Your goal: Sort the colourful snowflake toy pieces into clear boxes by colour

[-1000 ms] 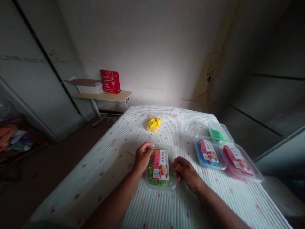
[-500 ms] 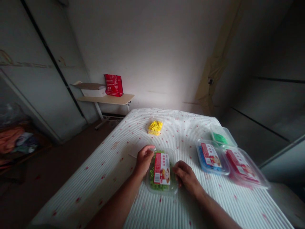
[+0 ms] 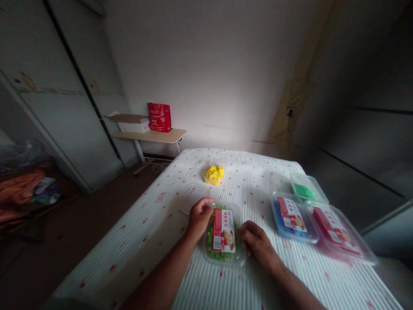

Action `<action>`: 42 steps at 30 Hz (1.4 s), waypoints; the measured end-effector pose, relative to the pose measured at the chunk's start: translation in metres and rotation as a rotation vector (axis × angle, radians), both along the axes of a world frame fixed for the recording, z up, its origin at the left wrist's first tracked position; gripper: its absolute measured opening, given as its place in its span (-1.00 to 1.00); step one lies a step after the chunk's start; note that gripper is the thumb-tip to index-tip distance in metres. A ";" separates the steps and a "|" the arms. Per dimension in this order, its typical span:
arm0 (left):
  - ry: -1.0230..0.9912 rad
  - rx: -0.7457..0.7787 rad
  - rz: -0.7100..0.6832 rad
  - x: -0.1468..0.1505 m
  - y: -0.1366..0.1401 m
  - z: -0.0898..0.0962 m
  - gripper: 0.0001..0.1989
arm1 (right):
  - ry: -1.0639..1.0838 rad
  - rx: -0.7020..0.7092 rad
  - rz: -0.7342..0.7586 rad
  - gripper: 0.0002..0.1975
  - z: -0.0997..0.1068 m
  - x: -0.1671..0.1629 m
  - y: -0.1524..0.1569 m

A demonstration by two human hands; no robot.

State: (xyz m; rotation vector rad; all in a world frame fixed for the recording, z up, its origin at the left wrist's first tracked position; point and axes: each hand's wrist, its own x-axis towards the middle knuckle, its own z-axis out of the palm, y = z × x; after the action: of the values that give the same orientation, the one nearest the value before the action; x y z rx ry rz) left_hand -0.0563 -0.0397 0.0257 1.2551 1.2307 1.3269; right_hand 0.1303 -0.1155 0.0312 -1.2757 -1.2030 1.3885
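The left hand (image 3: 198, 218) and right hand (image 3: 257, 242) pinch opposite edges of the clear plastic box (image 3: 223, 232), flat on the ridged cover (image 3: 155, 226). Likely light, slick, flexible; best held by the rim.

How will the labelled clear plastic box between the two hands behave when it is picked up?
The labelled clear plastic box may flex slightly if squeezed, since its transparent plastic looks thin. The small green pieces inside suggest little weight, though their material is unclear. Being wide and low, it should hardly tip.
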 end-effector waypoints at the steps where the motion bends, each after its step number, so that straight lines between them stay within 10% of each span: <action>1: 0.014 0.000 -0.002 0.000 0.000 0.000 -0.72 | -0.005 0.006 0.003 -0.64 -0.001 0.000 0.000; 18: 0.194 0.104 0.067 -0.004 -0.002 0.002 -0.75 | -0.124 0.017 -0.017 -0.65 0.002 -0.001 -0.002; 28: 0.352 0.127 0.019 -0.012 -0.002 0.006 -0.79 | -0.536 0.212 -0.079 -0.77 0.008 0.008 0.001; 34: 0.193 0.141 -0.051 -0.010 0.001 0.004 -0.73 | -0.860 0.296 -0.111 -0.89 0.037 0.013 0.003; 42: 0.329 0.159 0.099 -0.016 0.001 0.014 -0.68 | -0.784 0.351 -0.179 -0.88 0.087 -0.004 0.068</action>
State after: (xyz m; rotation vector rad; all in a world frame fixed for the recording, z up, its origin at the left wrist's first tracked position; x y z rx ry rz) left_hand -0.0724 -0.0387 0.0395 1.5910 1.4522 1.3465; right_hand 0.1263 -0.0473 0.1179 -1.6698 -1.6968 0.4948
